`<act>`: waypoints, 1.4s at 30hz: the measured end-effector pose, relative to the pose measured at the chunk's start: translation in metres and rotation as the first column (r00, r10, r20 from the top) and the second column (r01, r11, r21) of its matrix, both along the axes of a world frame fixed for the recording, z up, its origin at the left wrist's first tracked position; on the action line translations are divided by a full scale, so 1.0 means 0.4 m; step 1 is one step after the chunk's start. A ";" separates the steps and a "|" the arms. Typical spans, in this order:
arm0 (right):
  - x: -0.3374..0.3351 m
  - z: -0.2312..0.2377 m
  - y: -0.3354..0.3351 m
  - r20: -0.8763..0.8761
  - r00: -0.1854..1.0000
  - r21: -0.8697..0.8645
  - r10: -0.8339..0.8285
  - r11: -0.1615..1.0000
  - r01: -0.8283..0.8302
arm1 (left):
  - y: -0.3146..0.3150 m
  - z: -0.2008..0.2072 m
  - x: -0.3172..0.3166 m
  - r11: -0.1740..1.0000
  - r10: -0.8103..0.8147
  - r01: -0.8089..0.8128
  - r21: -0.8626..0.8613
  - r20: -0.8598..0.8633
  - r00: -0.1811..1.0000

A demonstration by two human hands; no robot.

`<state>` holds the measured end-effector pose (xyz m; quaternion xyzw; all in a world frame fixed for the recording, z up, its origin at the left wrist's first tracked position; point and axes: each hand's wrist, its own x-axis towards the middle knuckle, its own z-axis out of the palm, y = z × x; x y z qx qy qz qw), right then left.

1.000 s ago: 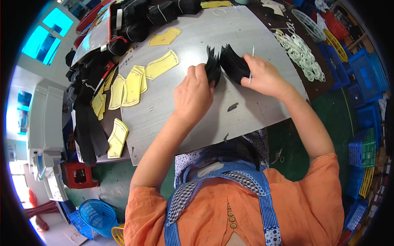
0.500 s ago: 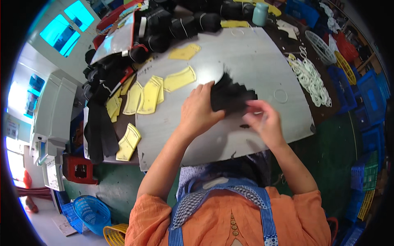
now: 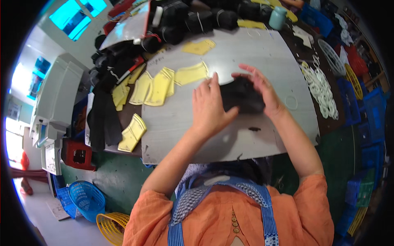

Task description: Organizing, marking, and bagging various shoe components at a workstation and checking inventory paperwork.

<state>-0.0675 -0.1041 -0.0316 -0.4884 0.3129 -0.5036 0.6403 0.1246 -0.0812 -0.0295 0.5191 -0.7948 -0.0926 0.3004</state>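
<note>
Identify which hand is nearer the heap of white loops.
Right. The right hand is left of the heap of white loops; the left hand farther left, beyond the black stack.

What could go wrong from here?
1. The black fabric sits between the spread left hand and right hand, neither clearly gripping it; it could slip askew.
2. The dark scrap on the board nearby might get mixed in.
3. The left hand could nudge the nearest yellow piece.

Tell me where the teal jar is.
In the head view, the jar stands at the top, right of centre, by the far right corner of the board, near yellow pieces.
</note>
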 end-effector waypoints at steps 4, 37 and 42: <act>-0.014 -0.019 0.024 0.026 1.000 -0.037 -0.014 0.999 0.015 | 0.002 -0.004 0.005 0.999 -0.035 0.035 -0.012 0.025 0.999; -0.094 0.053 0.222 -0.490 0.800 -0.290 -0.346 0.930 0.225 | 0.060 0.046 0.018 0.504 0.052 0.819 0.275 -0.956 0.289; -0.018 0.036 0.215 -0.208 0.934 -0.170 -0.290 0.951 0.258 | 0.108 0.048 0.031 0.303 0.236 0.935 0.182 -0.965 0.111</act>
